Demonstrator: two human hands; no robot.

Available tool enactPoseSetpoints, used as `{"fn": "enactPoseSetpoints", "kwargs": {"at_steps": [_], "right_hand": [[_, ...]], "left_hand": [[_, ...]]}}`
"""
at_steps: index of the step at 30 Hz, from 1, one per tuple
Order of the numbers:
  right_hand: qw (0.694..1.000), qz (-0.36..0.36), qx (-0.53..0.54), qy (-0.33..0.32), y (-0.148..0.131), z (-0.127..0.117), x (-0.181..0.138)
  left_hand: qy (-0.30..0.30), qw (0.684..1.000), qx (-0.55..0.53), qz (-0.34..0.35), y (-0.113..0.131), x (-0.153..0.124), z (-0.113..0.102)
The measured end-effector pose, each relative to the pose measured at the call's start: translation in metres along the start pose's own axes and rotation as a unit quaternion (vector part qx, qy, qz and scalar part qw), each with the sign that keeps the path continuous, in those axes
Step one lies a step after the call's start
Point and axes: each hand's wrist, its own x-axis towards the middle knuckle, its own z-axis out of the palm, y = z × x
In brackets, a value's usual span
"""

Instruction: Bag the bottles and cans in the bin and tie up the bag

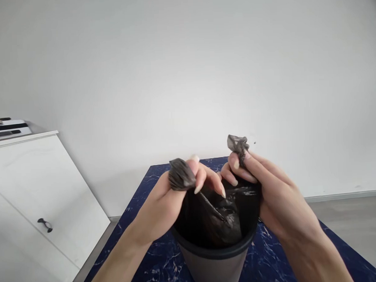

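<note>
A black plastic bin bag (221,222) hangs down into a grey trash can (215,267) with a dark rim. Between its thumb and fingers, my left hand (174,195) pinches a gathered end of the bag, which sticks out above the thumb. My right hand (266,183) grips another bunched end of the same bag, its tuft pointing upward. Both hands are above the can's opening, close together. The bag's lower part is hidden inside the can.
The can stands on a dark blue marbled table (161,261) against a pale wall (179,75). A white cabinet (38,183) with a black handle (45,225) is at the left, with a stack of white and black items (8,127) on top. Grey floor (357,217) shows at right.
</note>
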Motion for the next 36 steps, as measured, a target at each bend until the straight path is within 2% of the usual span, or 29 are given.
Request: {"fn": "enactPoseSetpoints", "kwargs": {"at_steps": [3, 5, 6, 9, 12, 15, 18, 21, 24, 29, 33, 36], "right_hand": [[0.992, 0.012, 0.124, 0.011, -0.001, -0.003, 0.007], [0.989, 0.012, 0.146, 0.011, -0.003, -0.004, 0.008], [0.989, 0.01, 0.145, 0.004, -0.004, -0.005, 0.007], [0.996, 0.0, 0.086, -0.009, -0.007, -0.005, 0.0], [0.996, -0.038, -0.08, 0.023, -0.008, -0.004, -0.007], [0.954, -0.101, -0.273, 0.072, -0.007, 0.002, -0.011], [0.916, -0.112, -0.377, 0.075, -0.003, 0.011, -0.015], [0.908, -0.111, -0.402, 0.027, -0.001, 0.018, -0.018], [0.909, -0.099, -0.405, -0.017, -0.001, 0.019, -0.02], [0.918, -0.113, -0.378, -0.038, 0.0, 0.019, -0.017], [0.925, -0.139, -0.352, -0.023, 0.002, 0.024, -0.014], [0.945, -0.069, -0.314, -0.062, -0.004, 0.019, -0.016]], "left_hand": [[-0.049, 0.974, -0.22, 0.01, -0.008, 0.004, 0.004], [-0.086, 0.953, -0.291, 0.003, -0.013, 0.004, 0.003], [-0.096, 0.952, -0.291, -0.004, -0.014, 0.003, 0.002], [-0.085, 0.983, -0.159, -0.028, -0.012, -0.004, -0.004], [-0.04, 0.998, 0.025, -0.049, -0.006, -0.01, -0.007], [-0.02, 0.989, 0.142, -0.031, 0.0, -0.011, -0.003], [0.001, 0.967, 0.248, 0.059, 0.003, -0.008, 0.002], [0.025, 0.916, 0.373, 0.147, 0.007, -0.005, 0.001], [-0.016, 0.888, 0.428, 0.168, 0.012, -0.004, -0.005], [-0.109, 0.874, 0.442, 0.172, 0.021, 0.005, -0.007], [-0.131, 0.876, 0.43, 0.175, 0.025, 0.012, -0.003], [-0.136, 0.889, 0.401, 0.174, 0.027, 0.015, -0.004]]}}
